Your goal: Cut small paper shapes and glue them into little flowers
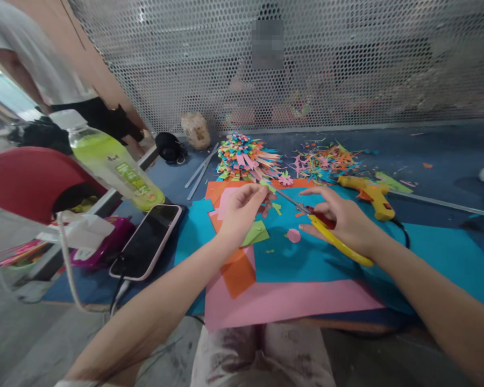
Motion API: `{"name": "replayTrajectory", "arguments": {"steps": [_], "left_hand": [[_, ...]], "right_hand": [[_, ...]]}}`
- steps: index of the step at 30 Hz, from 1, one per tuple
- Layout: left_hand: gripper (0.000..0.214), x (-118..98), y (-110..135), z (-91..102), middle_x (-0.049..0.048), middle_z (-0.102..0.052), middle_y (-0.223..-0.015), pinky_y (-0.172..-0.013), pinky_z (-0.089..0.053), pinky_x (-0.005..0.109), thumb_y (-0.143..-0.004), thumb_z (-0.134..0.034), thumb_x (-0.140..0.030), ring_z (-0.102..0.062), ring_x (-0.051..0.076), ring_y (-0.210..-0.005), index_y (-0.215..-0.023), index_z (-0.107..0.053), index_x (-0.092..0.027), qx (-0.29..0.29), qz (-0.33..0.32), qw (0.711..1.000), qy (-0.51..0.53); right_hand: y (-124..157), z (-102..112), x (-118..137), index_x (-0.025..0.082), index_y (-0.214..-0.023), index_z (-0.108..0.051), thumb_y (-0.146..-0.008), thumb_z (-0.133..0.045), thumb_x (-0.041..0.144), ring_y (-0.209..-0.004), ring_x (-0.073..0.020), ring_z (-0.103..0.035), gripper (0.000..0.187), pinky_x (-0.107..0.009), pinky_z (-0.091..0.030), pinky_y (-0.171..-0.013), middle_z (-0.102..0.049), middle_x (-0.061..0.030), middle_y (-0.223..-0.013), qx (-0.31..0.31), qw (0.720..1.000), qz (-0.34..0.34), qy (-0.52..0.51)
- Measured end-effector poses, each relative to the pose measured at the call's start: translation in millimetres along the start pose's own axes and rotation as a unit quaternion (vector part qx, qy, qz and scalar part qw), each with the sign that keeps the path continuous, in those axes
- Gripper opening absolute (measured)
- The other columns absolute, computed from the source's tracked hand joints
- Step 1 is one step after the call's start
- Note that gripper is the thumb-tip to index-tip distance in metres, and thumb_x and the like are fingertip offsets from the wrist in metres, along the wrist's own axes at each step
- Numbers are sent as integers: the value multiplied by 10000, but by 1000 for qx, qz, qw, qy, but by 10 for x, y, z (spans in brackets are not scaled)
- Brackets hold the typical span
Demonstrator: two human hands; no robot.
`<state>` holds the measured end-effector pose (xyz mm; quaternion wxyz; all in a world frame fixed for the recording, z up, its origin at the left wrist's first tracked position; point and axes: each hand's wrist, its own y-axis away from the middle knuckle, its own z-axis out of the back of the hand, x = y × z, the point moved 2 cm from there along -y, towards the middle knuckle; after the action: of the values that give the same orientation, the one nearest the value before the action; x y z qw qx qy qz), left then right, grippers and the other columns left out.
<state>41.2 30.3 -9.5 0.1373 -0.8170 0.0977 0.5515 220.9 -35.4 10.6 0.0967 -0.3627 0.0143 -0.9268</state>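
Observation:
My right hand [342, 217] is closed around yellow-handled scissors [331, 234], whose blades reach left to a small green paper piece [267, 186]. My left hand [242, 210] pinches that green piece between fingertips, above orange, pink and teal paper sheets [290, 301]. A small pink paper flower [293, 235] and a folded green paper [256, 233] lie on the teal sheet between my hands.
A heap of cut coloured paper pieces [244, 157] and scraps [322, 159] lie behind. A yellow glue gun [371, 194] sits at right. A phone [147, 241], a green drink bottle [113, 164], tweezers [200, 171] and a red chair [28, 180] are at left. A perforated metal screen [306, 59] closes the back.

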Motion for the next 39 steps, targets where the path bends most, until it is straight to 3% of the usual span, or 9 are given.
{"name": "replayTrajectory", "arguments": {"steps": [10,22,39], "left_hand": [[214,-14,15,5,-2,-587,-669,-451,-413,190,-741,-645,-349,-528,71,-535,-728,-557,-155,18,-65,996,-61],[228,8,32,-19,-11,-577,-635,-460,-408,191,-752,-628,-378,-512,68,-525,-729,-550,-165,24,-65,994,-88],[213,9,30,-18,-12,-585,-640,-455,-407,183,-751,-629,-356,-520,67,-527,-721,-546,-162,27,-60,994,-83]], "right_hand": [[3,-33,-55,244,-1195,-366,-769,-584,418,-603,-185,-564,509,-292,-398,-536,-645,-6,-745,16,1000,5,-12],[-8,-91,-115,270,-1183,-378,-758,-610,397,-713,-246,-642,501,-340,-468,-578,-678,-22,-798,4,998,8,-64],[3,-43,-55,229,-1189,-400,-759,-585,399,-552,-179,-545,497,-283,-368,-501,-606,15,-630,-4,1000,9,-16]]}}
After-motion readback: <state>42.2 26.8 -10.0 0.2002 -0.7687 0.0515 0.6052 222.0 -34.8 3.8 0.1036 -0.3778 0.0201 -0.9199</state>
